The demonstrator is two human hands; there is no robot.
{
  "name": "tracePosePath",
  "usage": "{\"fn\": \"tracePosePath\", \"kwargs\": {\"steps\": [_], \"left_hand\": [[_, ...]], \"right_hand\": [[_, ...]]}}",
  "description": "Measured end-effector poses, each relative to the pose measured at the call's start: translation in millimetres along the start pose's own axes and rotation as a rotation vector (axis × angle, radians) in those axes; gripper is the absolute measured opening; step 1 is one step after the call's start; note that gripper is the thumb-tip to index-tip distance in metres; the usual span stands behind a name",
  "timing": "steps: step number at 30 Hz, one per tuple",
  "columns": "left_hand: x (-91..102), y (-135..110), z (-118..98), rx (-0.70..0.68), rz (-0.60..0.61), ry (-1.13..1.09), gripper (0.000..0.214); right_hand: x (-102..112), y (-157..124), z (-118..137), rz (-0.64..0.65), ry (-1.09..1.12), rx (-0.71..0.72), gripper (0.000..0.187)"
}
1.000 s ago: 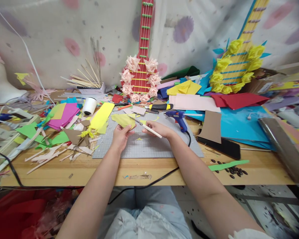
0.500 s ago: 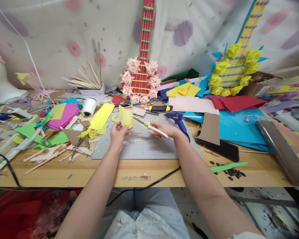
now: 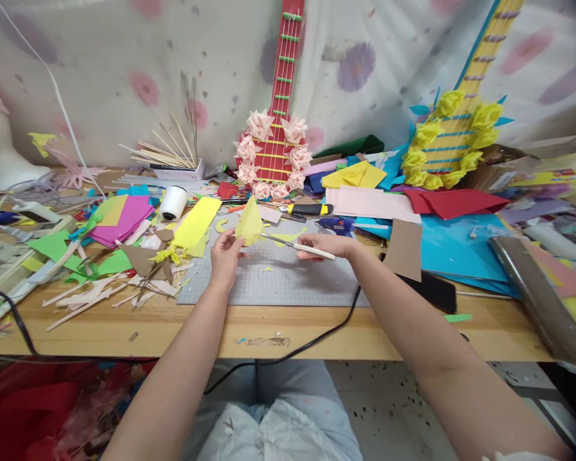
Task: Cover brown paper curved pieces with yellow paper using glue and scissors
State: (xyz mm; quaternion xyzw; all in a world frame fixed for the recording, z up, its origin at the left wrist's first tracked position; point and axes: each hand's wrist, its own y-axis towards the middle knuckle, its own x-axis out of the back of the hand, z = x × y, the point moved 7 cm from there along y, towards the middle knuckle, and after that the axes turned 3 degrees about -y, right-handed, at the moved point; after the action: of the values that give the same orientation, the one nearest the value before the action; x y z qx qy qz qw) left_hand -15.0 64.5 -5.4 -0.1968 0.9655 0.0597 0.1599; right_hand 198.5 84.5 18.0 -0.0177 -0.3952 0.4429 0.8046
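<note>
Pinched in my left hand (image 3: 226,257) is a pale yellow paper piece (image 3: 249,223), held upright with a pointed top and a broad base. My right hand (image 3: 322,246) is closed round the white handles of a pair of scissors (image 3: 312,250). The metal blades point left, their tips at the lower right edge of the yellow paper; whether they touch it I cannot tell. Both hands are over a grey cutting mat (image 3: 249,291) dotted with small yellow scraps. A yellow offcut (image 3: 288,239) lies on the mat behind the blades.
A blue glue gun (image 3: 336,224) and a yellow-black cutter (image 3: 310,209) lie beyond my right hand. A red paper guitar (image 3: 273,163) with pink flowers stands behind. Paper scraps (image 3: 96,294) cover the left side; a phone (image 3: 434,291) lies right. A black cable (image 3: 312,346) crosses the front edge.
My right hand and the scissors have shifted a little to the right. The yellow paper has turned in my left hand, so its point now stands more upright and further right.
</note>
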Motion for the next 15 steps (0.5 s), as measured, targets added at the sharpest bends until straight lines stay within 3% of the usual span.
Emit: {"fn": "tracePosePath", "kwargs": {"steps": [6,15], "left_hand": [[-5.3,-1.7,4.6,0.027,0.088,0.015,0.041],[-7.4,-2.3,5.1,-0.008,0.125,0.087,0.040]], "right_hand": [[-1.1,2.3,-0.5,0.031,-0.034,-0.020,0.045],[3.1,-4.1,2.3,0.066,-0.071,-0.070,0.046]]}}
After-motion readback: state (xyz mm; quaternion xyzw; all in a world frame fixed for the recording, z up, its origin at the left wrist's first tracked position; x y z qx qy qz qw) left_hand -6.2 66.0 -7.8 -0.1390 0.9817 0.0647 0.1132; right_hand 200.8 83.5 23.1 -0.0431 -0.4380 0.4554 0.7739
